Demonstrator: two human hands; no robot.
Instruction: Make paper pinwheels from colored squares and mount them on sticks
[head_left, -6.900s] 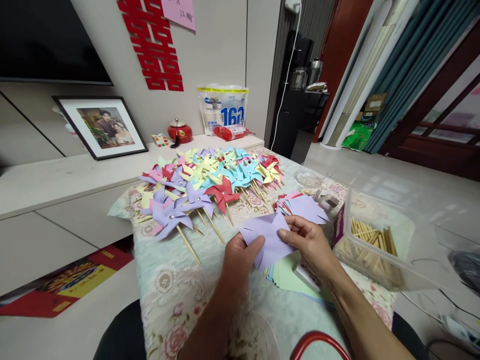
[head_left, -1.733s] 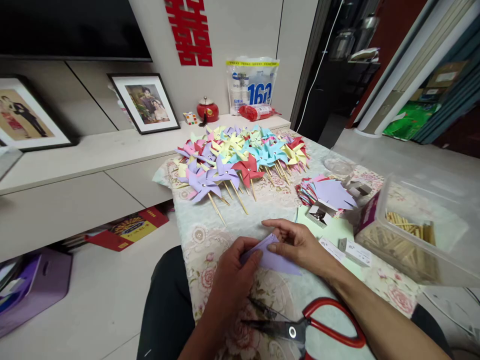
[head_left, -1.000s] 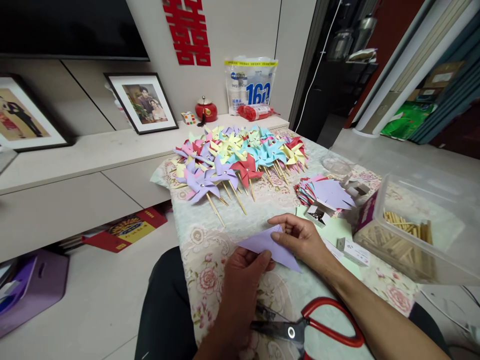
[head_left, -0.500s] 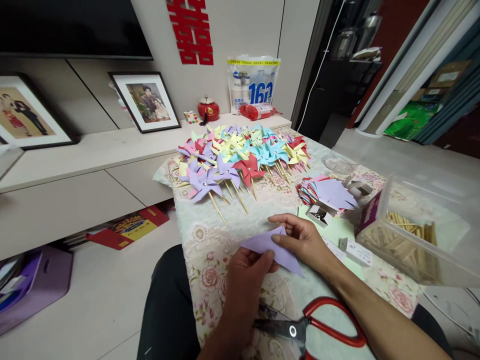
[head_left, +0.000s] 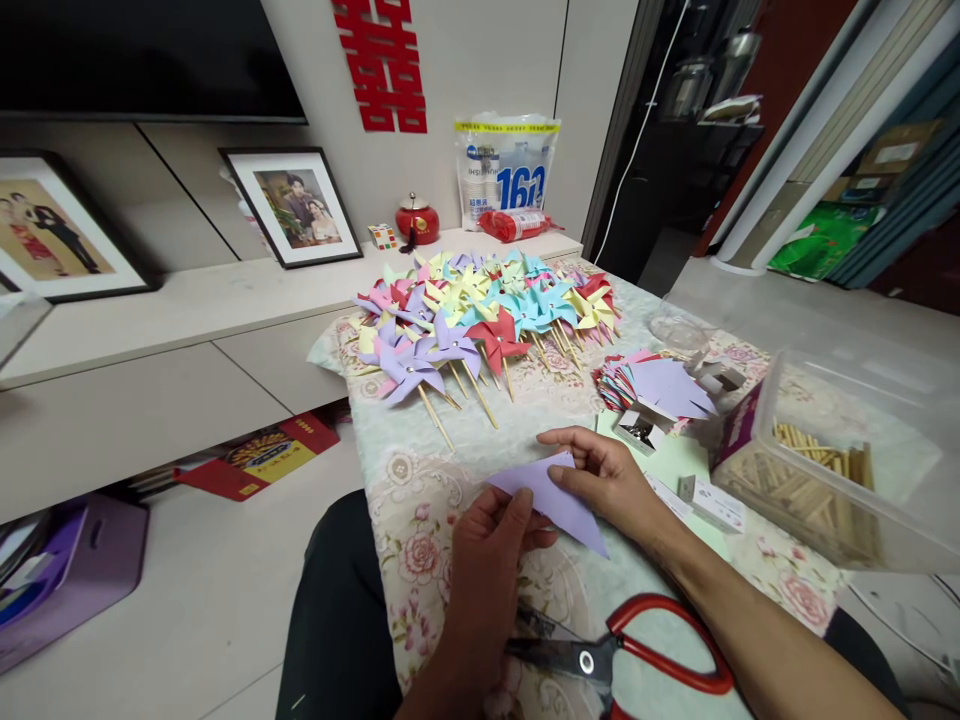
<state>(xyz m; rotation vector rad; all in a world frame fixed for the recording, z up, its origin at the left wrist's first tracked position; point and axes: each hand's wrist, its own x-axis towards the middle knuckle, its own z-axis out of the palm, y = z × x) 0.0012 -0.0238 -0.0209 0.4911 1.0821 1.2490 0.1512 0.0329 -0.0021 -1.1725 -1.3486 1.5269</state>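
A piece of purple paper (head_left: 562,502) is held between both hands above the flowered tablecloth (head_left: 420,555). My left hand (head_left: 499,525) pinches its lower left edge, the thumb lying on top. At the upper right corner my right hand (head_left: 600,475) grips the sheet between thumb and fingers. Partly beneath my left wrist lie scissors (head_left: 645,650) with red handles, their dark blades parted. Finished paper pinwheels (head_left: 499,340) on wooden sticks are heaped at the far end of the table. A stack of slit paper squares (head_left: 667,388) lies to the right, purple on top.
A clear plastic bin (head_left: 795,470) of wooden sticks stands at the right edge. Near it are an open small box (head_left: 641,428) of metal bits and a white box (head_left: 712,503). Behind the table, a cabinet top (head_left: 202,300) carries framed photos (head_left: 296,205) and a red jar (head_left: 417,220).
My left thumb has shifted slightly up and left along the paper. The purple paper has turned a little and shows more of its face. My right hand stays nearly in place.
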